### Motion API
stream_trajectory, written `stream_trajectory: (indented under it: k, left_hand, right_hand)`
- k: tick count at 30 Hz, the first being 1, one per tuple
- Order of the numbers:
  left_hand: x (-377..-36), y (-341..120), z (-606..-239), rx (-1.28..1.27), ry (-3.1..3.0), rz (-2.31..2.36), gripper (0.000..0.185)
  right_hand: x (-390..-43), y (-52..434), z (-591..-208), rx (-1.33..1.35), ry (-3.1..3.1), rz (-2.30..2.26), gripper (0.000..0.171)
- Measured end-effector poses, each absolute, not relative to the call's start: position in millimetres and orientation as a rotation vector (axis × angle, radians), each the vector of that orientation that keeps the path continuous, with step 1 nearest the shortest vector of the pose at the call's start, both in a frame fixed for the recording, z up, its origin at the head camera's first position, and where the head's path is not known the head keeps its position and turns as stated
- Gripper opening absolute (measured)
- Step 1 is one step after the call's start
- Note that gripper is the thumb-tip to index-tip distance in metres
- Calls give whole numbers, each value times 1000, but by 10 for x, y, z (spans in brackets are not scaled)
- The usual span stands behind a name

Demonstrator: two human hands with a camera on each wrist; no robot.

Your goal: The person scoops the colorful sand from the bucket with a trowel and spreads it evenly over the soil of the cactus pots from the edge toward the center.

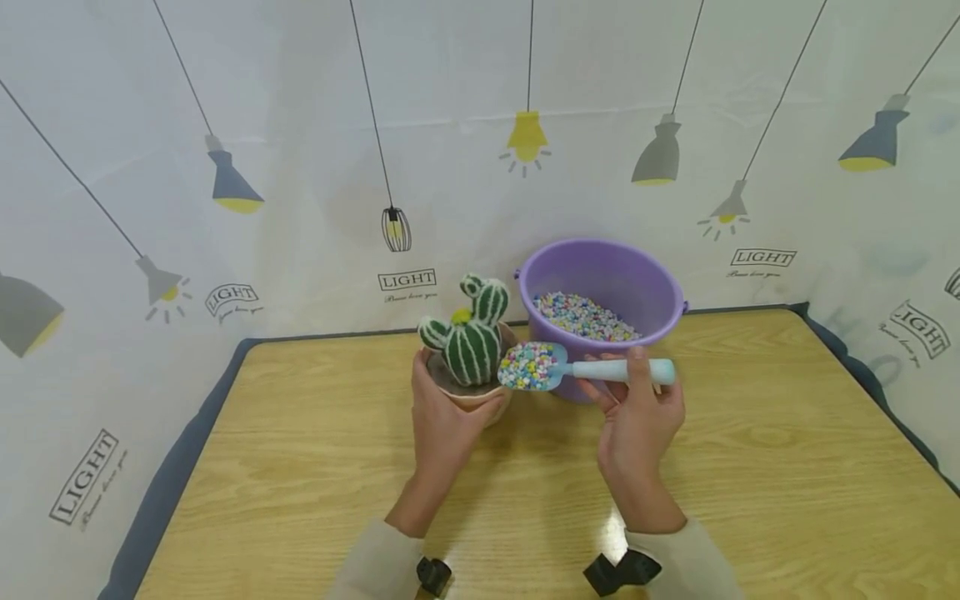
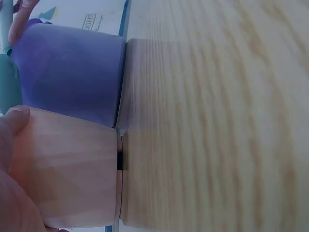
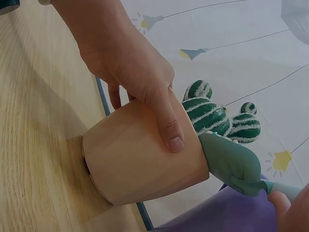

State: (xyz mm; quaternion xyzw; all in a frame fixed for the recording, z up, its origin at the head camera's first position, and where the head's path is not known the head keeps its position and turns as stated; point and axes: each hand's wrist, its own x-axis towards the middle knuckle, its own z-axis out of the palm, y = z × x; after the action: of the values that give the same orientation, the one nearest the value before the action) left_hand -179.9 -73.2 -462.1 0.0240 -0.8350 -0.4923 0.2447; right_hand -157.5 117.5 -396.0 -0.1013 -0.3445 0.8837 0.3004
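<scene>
Pot (image 1: pixel 468 398) mostly hidden behind left hand (image 1: pixel 442 421), gripped; right hand (image 1: pixel 637 417) at three o'clock pinching loaded scoop (image 1: pixel 555 367), palm up.

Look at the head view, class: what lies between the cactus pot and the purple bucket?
The loaded blade of the blue scoop, heaped with coloured pebbles, hangs between the cactus pot and the purple bucket. The head view shows it best.

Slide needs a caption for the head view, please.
Left hand grips cactus pot; right hand holds pebble-filled scoop beside it.
</scene>
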Motion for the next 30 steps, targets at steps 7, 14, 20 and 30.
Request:
stream_trajectory:
  k: [7,14,20,30]
  left_hand:
    - [-1780,-699,-4616,111,-2321,-1317,120]
    - [-1769,-691,-4615,130,-2317,-1308,120]
    - [-1767,-699,-4611,136,-2329,-1301,120]
    - [-1759,-712,-4602,128,-2337,-1300,120]
  right_hand:
    - [-1561,1143,-3917,-251,-966,2306,34]
    - [-1559,1113,-3895,-208,-1014,2287,37]
    - [-1556,1093,-3863,-208,-1051,2259,38]
    - [-1576,1079,-3800,-165,-1066,2260,38]
